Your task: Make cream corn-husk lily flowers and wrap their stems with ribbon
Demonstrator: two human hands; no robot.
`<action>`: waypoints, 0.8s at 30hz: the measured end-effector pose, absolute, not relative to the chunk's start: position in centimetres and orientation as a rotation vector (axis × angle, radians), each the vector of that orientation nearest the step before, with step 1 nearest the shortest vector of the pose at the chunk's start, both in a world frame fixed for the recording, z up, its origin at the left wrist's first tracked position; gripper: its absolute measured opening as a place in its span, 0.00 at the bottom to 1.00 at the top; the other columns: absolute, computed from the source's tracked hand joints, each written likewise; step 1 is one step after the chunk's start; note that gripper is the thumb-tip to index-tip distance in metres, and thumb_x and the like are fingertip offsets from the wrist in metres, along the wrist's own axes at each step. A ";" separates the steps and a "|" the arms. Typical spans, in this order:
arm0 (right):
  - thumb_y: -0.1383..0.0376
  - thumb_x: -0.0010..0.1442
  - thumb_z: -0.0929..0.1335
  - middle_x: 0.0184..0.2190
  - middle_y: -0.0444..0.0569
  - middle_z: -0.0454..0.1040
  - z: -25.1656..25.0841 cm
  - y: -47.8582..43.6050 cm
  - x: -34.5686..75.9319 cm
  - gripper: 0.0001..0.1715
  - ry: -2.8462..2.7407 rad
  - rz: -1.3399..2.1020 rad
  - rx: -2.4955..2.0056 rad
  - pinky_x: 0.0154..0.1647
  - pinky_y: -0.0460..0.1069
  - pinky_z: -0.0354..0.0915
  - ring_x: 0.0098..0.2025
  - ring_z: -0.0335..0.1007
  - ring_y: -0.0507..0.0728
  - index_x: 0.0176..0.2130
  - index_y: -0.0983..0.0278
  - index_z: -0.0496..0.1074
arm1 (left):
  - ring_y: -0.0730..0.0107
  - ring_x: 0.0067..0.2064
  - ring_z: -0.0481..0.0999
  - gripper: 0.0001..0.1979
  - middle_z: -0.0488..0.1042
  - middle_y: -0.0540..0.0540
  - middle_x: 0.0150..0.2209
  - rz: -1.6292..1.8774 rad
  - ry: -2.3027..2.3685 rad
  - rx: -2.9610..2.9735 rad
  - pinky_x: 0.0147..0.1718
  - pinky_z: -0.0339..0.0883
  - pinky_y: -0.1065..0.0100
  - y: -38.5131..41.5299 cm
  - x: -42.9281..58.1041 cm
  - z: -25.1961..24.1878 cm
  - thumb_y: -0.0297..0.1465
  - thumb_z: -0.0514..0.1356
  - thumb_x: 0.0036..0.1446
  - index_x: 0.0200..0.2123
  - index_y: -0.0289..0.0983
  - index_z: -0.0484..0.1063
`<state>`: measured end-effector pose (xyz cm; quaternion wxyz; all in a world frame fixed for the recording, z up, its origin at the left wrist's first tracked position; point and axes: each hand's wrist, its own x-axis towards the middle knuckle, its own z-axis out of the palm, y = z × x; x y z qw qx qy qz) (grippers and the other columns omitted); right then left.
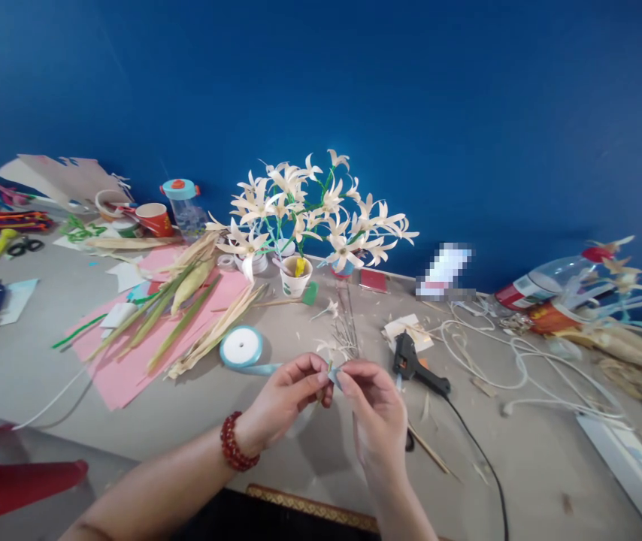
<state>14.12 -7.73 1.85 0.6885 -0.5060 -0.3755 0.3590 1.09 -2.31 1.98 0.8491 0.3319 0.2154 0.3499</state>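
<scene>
My left hand (298, 387), a red beaded bracelet (236, 442) on its wrist, pinches what looks like a thin stem below a small cream flower (329, 347). Close beside it, my right hand (374, 394) has thumb and finger closed on a bit of light blue ribbon (334, 381) against that stem. Left of the hands lies the ribbon spool (242, 346), its blue tail (261, 370) running behind my left hand. Just beyond the fingertips are several thin wires (346, 323) and another small flower (329, 309) on the table.
Cups of cream flowers (292, 195) stand by the blue wall. A black glue gun (411, 357) with its cord lies right, near white cables (518, 361) and a plastic bottle (540, 282). Corn husks (191, 289) cover pink paper (112, 376) on the left.
</scene>
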 end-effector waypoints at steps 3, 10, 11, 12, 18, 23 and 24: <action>0.65 0.57 0.74 0.31 0.46 0.77 1.9 -7.5 13.9 0.05 -0.849 0.751 -1.128 0.28 0.46 0.70 0.28 0.74 0.52 0.35 0.63 0.75 | 0.73 0.29 0.69 0.10 0.71 0.49 0.27 0.736 0.460 0.701 0.34 0.62 0.70 -2.3 1.1 2.0 0.34 0.66 0.56 0.33 0.34 0.71; 0.65 0.57 0.74 0.32 0.46 0.75 1.8 -7.0 13.7 0.05 -0.862 0.693 -1.134 0.27 0.46 0.70 0.29 0.73 0.53 0.33 0.63 0.74 | 0.73 0.29 0.70 0.11 0.71 0.49 0.26 0.735 0.466 0.663 0.34 0.63 0.70 -2.3 1.2 2.3 0.34 0.69 0.53 0.31 0.33 0.71; 0.65 0.57 0.73 0.32 0.46 0.75 1.9 -6.9 13.6 0.05 -0.868 0.700 -1.123 0.26 0.46 0.70 0.28 0.73 0.52 0.34 0.63 0.74 | 0.73 0.29 0.70 0.11 0.71 0.49 0.26 0.736 0.467 0.659 0.34 0.63 0.70 -2.3 1.3 2.3 0.34 0.69 0.53 0.31 0.33 0.71; 0.65 0.58 0.73 0.31 0.46 0.75 2.0 -6.9 13.6 0.05 -0.874 0.704 -1.116 0.24 0.45 0.69 0.27 0.72 0.52 0.34 0.63 0.74 | 0.73 0.29 0.70 0.11 0.71 0.49 0.26 0.740 0.468 0.656 0.34 0.63 0.69 -2.3 1.3 2.3 0.34 0.69 0.53 0.31 0.33 0.71; 0.66 0.58 0.73 0.30 0.46 0.74 2.4 -6.9 13.3 0.04 -0.900 0.676 -1.138 0.22 0.44 0.69 0.26 0.71 0.51 0.33 0.63 0.73 | 0.73 0.29 0.70 0.10 0.71 0.48 0.26 0.742 0.460 0.673 0.34 0.63 0.69 -2.3 1.1 1.9 0.33 0.68 0.54 0.32 0.33 0.71; 0.66 0.58 0.73 0.31 0.46 0.73 2.0 -6.9 13.3 0.05 -0.879 0.670 -1.148 0.22 0.43 0.69 0.27 0.71 0.51 0.33 0.63 0.72 | 0.73 0.29 0.69 0.11 0.71 0.49 0.26 0.743 0.462 0.673 0.34 0.63 0.69 -2.4 1.2 2.0 0.34 0.68 0.54 0.32 0.34 0.71; 0.65 0.58 0.73 0.31 0.46 0.73 2.0 -6.9 13.3 0.06 -0.871 0.672 -1.160 0.21 0.43 0.69 0.26 0.70 0.51 0.33 0.63 0.72 | 0.73 0.29 0.69 0.11 0.71 0.49 0.26 0.743 0.468 0.668 0.34 0.63 0.69 -2.4 1.2 2.1 0.34 0.68 0.53 0.32 0.34 0.71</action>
